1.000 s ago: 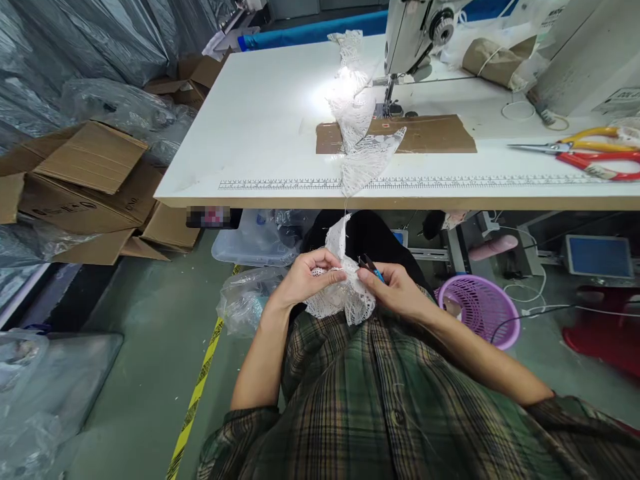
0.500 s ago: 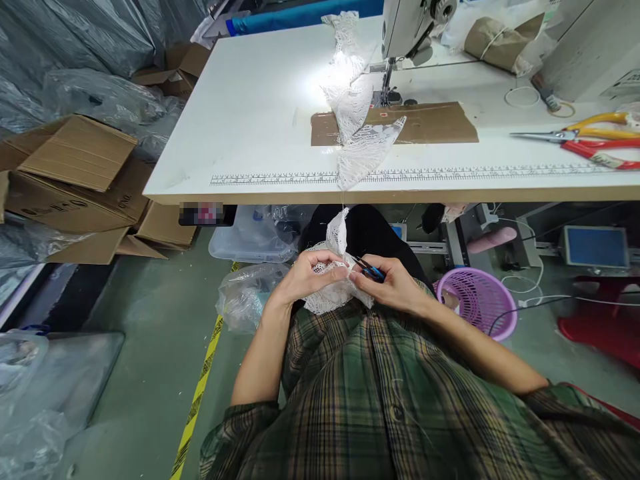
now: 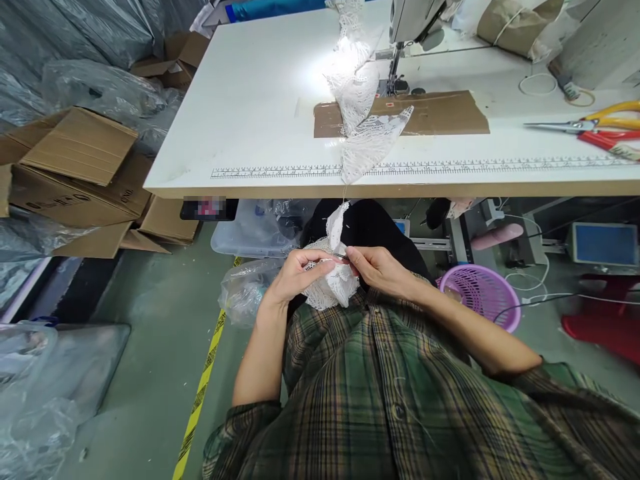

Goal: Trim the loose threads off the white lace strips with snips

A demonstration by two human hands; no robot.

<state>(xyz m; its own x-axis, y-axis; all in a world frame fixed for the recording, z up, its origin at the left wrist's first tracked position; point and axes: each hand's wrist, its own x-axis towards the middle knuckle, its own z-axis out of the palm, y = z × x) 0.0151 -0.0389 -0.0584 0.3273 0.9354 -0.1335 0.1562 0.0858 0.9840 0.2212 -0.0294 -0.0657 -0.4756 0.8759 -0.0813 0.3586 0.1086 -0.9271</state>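
Far left of our left grip, we see an open carton (image 3: 75, 160) on the floor (image 3: 150, 347), then a stretch of yellow and black tape (image 3: 205, 380) running down the floor, nearer to us. The white bench (image 3: 250, 107) stands ahead of both grips, its front edge beyond them, and a clear tub (image 3: 240, 237) sits under that edge, ahead and to the left of the left grip. A plastic bag (image 3: 245, 293) shows just left of our left wrist. Our left grip (image 3: 303, 275) pinches white lace (image 3: 325, 293) between thumb and fingers; the lace bunches below and between the two grips, over our lap. A thin dark tool (image 3: 340, 256) points leftward across the lace, mostly hidden by our right grip (image 3: 377, 268), whose thumb and fingers are closed around it. Straight ahead of the grips, a lace strip (image 3: 367, 148) lies on the bench, partly over brown card (image 3: 445, 119), and a fine thread runs from its tip toward our piece. The machine (image 3: 415, 23) stands farther ahead, slightly right. A purple basket (image 3: 480, 293) is right of the right grip; red and yellow handles (image 3: 600, 140) lie far right, on the bench.
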